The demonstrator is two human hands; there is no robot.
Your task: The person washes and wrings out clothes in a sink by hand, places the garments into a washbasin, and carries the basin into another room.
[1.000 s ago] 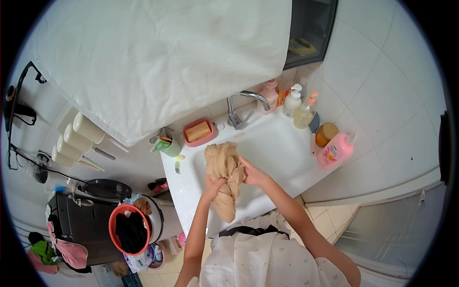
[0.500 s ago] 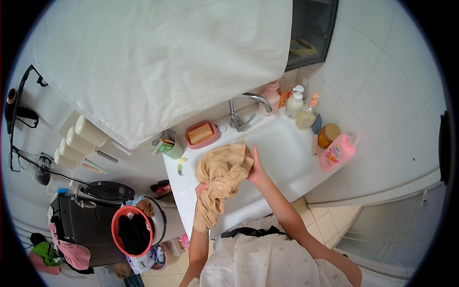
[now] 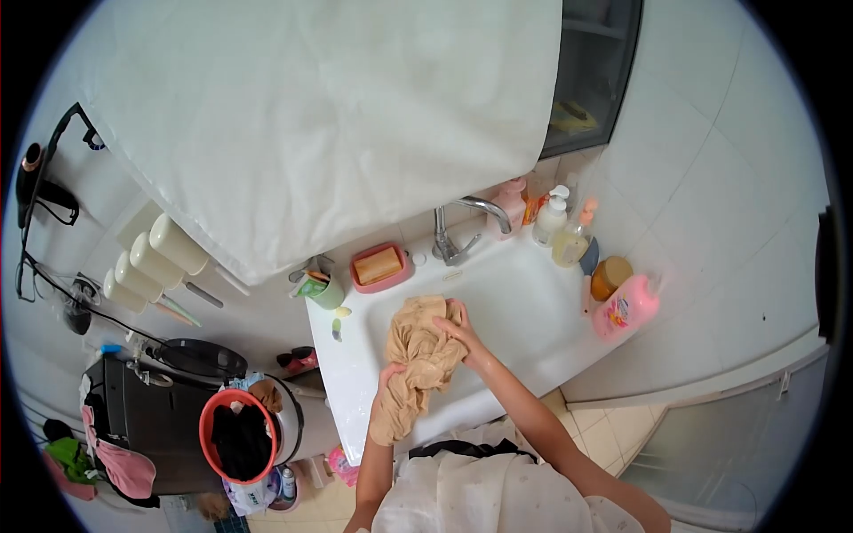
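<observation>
A bunched tan cloth (image 3: pixel 418 351) is held over the left part of the white sink (image 3: pixel 542 311). My left hand (image 3: pixel 391 375) grips its lower left side, and a fold of the cloth hangs down over the left wrist. At the upper right of the cloth, my right hand (image 3: pixel 460 333) is closed on it, thumb on top. Behind the cloth stand the chrome faucet (image 3: pixel 446 240) and a pink soap dish (image 3: pixel 380 286) with a bar of soap (image 3: pixel 378 266) in it.
Pump bottles (image 3: pixel 551 218), an amber jar (image 3: pixel 611 278) and a pink bottle (image 3: pixel 627 307) line the sink's right side. A green cup (image 3: pixel 330 294) stands at its left corner. Further left are a red basin (image 3: pixel 208 435) with dark clothes and a white curtain (image 3: pixel 311 115) above.
The cloth was spread wider and has been gathered again. My right hand has gone from fingers extended beside the cloth to closed on it. The view has shifted slightly.
</observation>
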